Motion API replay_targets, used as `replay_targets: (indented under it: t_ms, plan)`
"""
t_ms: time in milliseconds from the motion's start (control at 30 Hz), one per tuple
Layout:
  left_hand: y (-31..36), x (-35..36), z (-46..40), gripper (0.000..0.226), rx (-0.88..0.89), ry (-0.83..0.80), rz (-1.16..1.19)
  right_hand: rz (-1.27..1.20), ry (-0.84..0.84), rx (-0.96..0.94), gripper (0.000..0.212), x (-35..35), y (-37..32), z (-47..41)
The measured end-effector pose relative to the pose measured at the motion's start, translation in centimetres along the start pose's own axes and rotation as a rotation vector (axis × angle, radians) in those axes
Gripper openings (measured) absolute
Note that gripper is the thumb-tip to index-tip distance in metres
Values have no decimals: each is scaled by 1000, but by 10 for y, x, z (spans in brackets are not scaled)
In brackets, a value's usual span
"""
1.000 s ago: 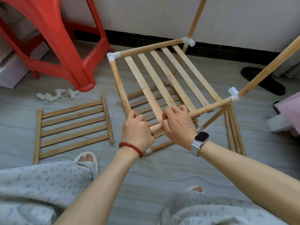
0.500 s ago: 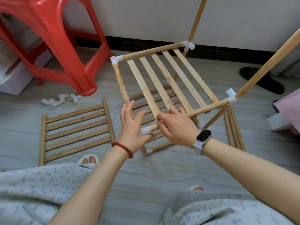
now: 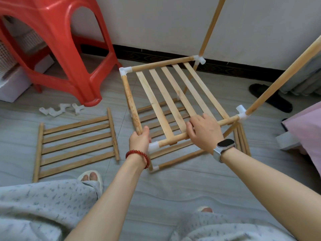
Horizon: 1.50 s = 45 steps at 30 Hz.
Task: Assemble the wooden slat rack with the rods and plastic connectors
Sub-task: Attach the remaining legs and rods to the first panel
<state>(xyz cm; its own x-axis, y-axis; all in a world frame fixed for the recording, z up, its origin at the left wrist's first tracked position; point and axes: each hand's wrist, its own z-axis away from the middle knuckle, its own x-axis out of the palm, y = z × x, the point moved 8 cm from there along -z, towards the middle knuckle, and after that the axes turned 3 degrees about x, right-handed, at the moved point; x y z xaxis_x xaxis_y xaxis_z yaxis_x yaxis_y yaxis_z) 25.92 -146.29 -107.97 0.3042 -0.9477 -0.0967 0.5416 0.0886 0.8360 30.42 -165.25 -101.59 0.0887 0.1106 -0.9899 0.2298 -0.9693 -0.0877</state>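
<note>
The half-built rack of pale wooden slats (image 3: pixel 175 96) stands on the grey floor (image 3: pixel 173 185), in the middle, a bit to the right. Its top shelf is up in the air.

The left hand (image 3: pixel 140 140) curls its grip round the near end of the round wooden side rod (image 3: pixel 130 101). That rod end sits just beside the white plastic corner connector (image 3: pixel 153 146), which is on the left end of the near wooden front rod (image 3: pixel 175 138).

The right hand (image 3: pixel 204 132) lies over the front rod with bent fingers that hold it from above.

A loose flat wooden slat panel (image 3: pixel 74 145) lies on the floor to the left. Some small white spare connectors (image 3: pixel 60 109) lie far left, near the red plastic stool (image 3: pixel 52 40).
</note>
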Motion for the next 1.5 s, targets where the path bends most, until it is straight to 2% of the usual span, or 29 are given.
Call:
replay_targets:
  t_ms: [100, 167, 200, 267, 300, 367, 467, 567, 700, 833, 1000, 1133, 1200, 1333, 1433, 1500]
  plan:
    - [-4, 7, -6, 33, -96, -111, 56, 28, 122, -85, 44, -5, -6, 0]
    - [-7, 6, -13, 53, -141, -119, 113, -22, 158, -64, 47, -2, -5, -2]
    - [-7, 5, -15, 54, -155, -123, 137, -43, 178, -40, 46, -2, -5, -1]
    - [-8, 4, -21, 31, -172, -155, 173, -76, 207, 8, 41, 0, -4, -4]
    - [-8, 5, -22, 28, -190, -180, 199, -88, 215, 32, 38, 1, -3, -4]
    - [-11, 7, -25, 38, -219, -204, 256, -138, 243, 34, 37, 2, -3, -3]
    - [-11, 11, -27, 42, -196, -179, 249, -223, 267, -38, 35, 4, -5, -2]
    - [-11, 8, -32, 39, -171, -83, 252, -269, 259, 14, 35, 11, -5, -3]
    - [-14, 5, -43, 12, -155, 6, 213, -254, 290, 65, 34, 18, -8, -3]
    - [-17, 10, -48, 37, -176, 78, 167, -280, 350, 58, 30, 16, -10, -2]
    - [-14, 14, -47, 35, -178, 111, 143, -297, 344, 82, 29, 18, -13, -4]
    - [0, 11, -44, 40, -137, 82, 55, -311, 248, 79, 34, 21, -14, -7]
    - [9, 9, -42, 37, -62, 94, -6, -314, 194, 64, 40, 20, -15, -8]
    - [21, 2, -29, 31, 105, 112, -117, -330, 197, 14, 40, 4, -10, 2]
    - [18, 2, -9, 36, 161, 113, -146, -449, 327, 151, 21, -17, 28, 16]
    - [18, 7, 2, 42, 203, 113, -155, -580, 425, 413, 8, -29, 73, 27]
